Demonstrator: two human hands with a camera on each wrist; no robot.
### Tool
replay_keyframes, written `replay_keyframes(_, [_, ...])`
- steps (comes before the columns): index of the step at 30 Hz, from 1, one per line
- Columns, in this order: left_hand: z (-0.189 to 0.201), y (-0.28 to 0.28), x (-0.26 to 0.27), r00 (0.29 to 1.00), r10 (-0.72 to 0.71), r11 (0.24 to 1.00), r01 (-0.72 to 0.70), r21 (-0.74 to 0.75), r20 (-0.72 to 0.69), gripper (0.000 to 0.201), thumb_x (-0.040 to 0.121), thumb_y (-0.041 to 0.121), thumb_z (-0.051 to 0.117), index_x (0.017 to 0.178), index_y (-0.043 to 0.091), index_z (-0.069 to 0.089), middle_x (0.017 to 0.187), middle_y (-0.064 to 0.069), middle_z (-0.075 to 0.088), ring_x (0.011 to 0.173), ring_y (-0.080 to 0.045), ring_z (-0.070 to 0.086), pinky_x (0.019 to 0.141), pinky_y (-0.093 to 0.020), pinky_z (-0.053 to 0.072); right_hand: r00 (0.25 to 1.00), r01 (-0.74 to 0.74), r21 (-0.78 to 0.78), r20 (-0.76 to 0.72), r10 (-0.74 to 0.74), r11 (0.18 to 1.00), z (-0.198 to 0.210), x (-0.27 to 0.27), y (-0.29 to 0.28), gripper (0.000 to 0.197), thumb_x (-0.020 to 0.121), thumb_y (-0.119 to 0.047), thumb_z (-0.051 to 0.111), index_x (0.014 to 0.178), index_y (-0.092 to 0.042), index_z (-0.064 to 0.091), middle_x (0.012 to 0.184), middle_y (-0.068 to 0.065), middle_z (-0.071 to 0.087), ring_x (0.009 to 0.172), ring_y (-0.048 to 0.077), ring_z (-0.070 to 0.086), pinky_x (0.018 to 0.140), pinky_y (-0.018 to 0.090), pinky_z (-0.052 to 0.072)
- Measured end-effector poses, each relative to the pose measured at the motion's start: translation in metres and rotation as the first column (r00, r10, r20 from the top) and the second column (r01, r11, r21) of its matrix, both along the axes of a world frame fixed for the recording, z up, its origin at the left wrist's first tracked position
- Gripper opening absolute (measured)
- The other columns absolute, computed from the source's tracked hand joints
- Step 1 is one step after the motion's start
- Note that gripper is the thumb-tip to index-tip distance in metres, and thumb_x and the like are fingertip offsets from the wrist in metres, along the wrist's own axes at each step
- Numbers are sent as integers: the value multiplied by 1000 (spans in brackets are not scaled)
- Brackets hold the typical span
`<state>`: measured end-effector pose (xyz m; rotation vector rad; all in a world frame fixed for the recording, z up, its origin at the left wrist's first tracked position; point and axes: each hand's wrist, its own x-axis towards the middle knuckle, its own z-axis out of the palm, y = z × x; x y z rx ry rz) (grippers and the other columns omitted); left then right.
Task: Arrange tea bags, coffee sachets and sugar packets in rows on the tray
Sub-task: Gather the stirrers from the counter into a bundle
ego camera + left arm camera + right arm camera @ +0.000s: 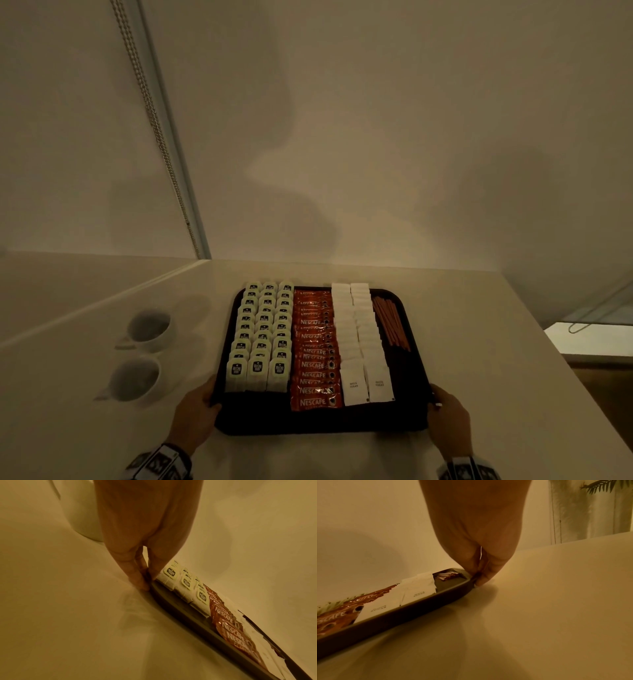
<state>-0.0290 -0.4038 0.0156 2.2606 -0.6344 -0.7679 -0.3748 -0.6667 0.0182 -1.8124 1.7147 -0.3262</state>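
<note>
A dark rectangular tray lies on the white counter. On it stand three rows of tea bags, one row of red Nescafe coffee sachets, two rows of white sugar packets and a bunch of brown sugar sticks. My left hand grips the tray's near left edge, thumb over the rim and fingers at its side. My right hand grips the near right edge the same way. The tea bags and sugar packets show close in the wrist views.
Two white cups stand on the counter left of the tray. A wall rises just behind the tray, with a blind chain at the left. The counter's right edge drops off beyond the tray.
</note>
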Motion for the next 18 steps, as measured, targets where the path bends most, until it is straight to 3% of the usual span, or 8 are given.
replay_keyframes(4, [6,5,-5,1000,20,999,-20,-34,-17,65,64,12,53,128,16,57,111,-13,69,105,-33,63,90,-40,47,1000,-2,-4,8,3,1000,4,-3,9,39,90,3,47,127,-6,56,118,20,61,105,35,59,95,39,45])
replay_keyframes(8, [7,7,-7,1000,24,1000,-24,-6,7,60,75,-11,56,129,15,57,111,-14,69,105,-33,63,89,-40,48,1000,-2,-14,-7,2,1000,7,-4,15,38,90,3,48,125,-5,57,116,21,62,103,36,59,94,40,45])
replay_keyframes(18, [15,10,-20,999,43,999,-43,-2,7,57,78,-11,55,129,15,57,114,-12,67,105,-30,61,88,-34,45,1000,-26,6,-2,26,1000,15,-5,16,37,90,1,49,126,-6,57,120,20,61,104,35,59,94,39,45])
